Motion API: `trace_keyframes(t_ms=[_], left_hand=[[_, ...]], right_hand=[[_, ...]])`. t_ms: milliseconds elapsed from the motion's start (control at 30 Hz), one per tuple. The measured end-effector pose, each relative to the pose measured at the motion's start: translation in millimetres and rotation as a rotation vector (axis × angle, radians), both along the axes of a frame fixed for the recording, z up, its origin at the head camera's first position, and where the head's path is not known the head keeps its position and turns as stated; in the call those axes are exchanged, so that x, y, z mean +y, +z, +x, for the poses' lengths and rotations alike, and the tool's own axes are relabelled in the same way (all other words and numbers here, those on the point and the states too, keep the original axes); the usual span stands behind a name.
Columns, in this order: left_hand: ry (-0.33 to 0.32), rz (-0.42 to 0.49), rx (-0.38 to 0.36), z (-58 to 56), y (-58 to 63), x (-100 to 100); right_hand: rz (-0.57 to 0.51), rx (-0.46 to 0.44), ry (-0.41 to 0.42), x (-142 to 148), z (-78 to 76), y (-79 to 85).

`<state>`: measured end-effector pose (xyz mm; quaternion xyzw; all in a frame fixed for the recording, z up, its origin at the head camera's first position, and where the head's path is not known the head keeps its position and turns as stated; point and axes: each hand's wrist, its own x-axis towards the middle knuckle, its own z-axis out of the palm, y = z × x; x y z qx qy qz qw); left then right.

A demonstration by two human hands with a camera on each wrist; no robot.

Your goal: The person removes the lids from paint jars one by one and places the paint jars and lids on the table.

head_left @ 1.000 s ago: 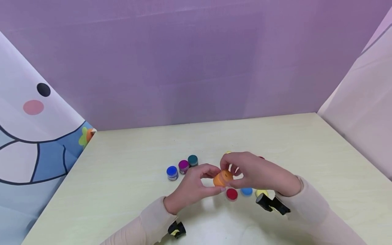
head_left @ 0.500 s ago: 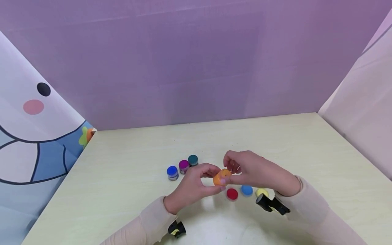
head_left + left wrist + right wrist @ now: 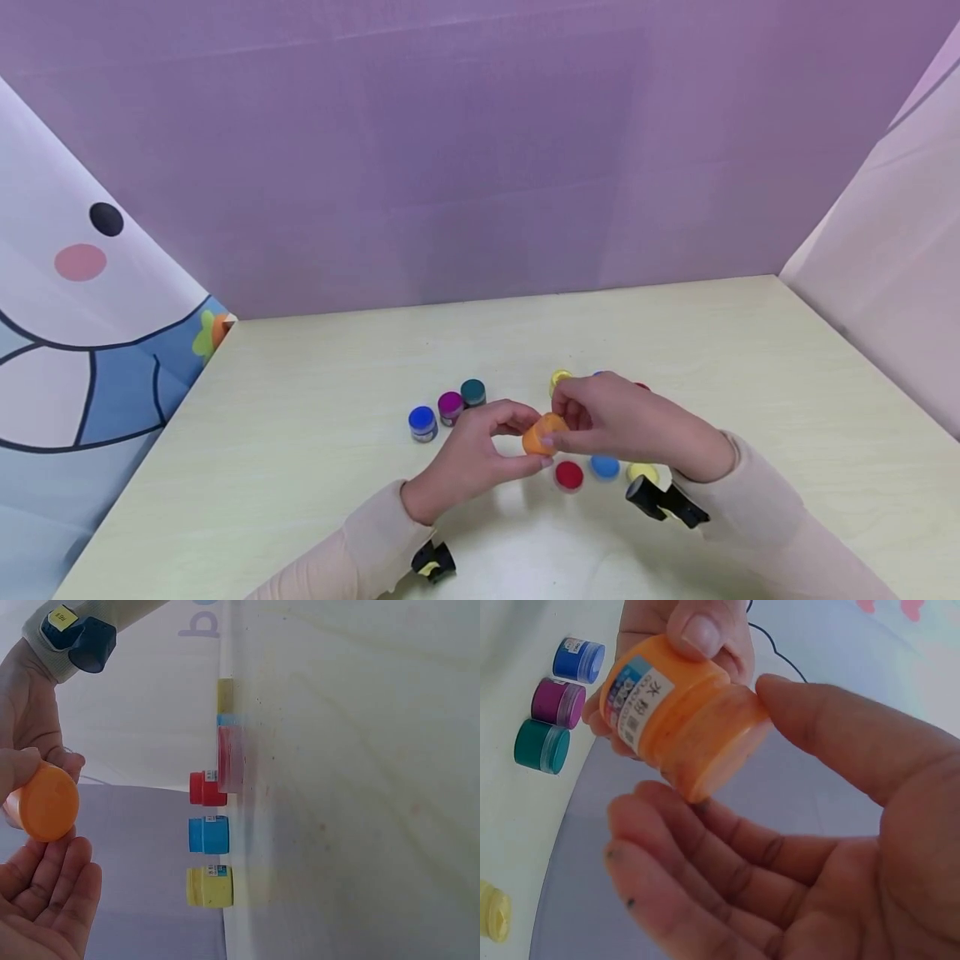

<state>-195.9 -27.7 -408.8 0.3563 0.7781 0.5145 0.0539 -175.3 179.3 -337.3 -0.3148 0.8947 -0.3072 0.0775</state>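
An orange paint jar (image 3: 649, 697) with a printed label is held tilted above the table, its round base (image 3: 49, 802) facing the left wrist camera. My left hand (image 3: 480, 454) grips the jar's body between thumb and fingers. At the jar's other end, my right hand (image 3: 618, 421) pinches the lid (image 3: 716, 742), thumb on one side and curled fingers on the other. Below my hands lie flat round lids on the table: a red lid (image 3: 568, 476), a blue lid (image 3: 604, 467) and a yellow lid (image 3: 642, 473).
Blue (image 3: 422, 423), purple (image 3: 450, 407) and green (image 3: 472, 392) paint jars stand left of my hands. Red (image 3: 208, 787), blue (image 3: 208, 835) and yellow (image 3: 210, 886) jars stand behind the lids, mostly covered by my right hand in the head view. A purple wall (image 3: 510, 167) bounds the table's back.
My right hand's fingers loosened and spread at the lid half a second ago, and now they are curled in again against it. The left hand and the jar have stayed nearly still.
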Motion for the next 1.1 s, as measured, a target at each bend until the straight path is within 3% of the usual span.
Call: trace_keyframes(t_ms=[200, 500, 967, 1100], left_hand=[[0.014, -0.005, 0.003, 1.1, 0.3, 0], [0.016, 0.029, -0.055, 1.5, -0.4, -1], [0.018, 0.035, -0.017, -0.7, -1.6, 2], [0.022, 0.043, -0.045, -0.2, -0.1, 4]], right_hand=[[-0.009, 0.048, 0.075, 1, -1.6, -0.3], [-0.062, 0.13, 0.146, 4, -4.4, 1.0], [-0.04, 0.145, 0.09, 14, -3.0, 5.0], [-0.011, 0.151, 0.07, 20, -2.9, 3.0]])
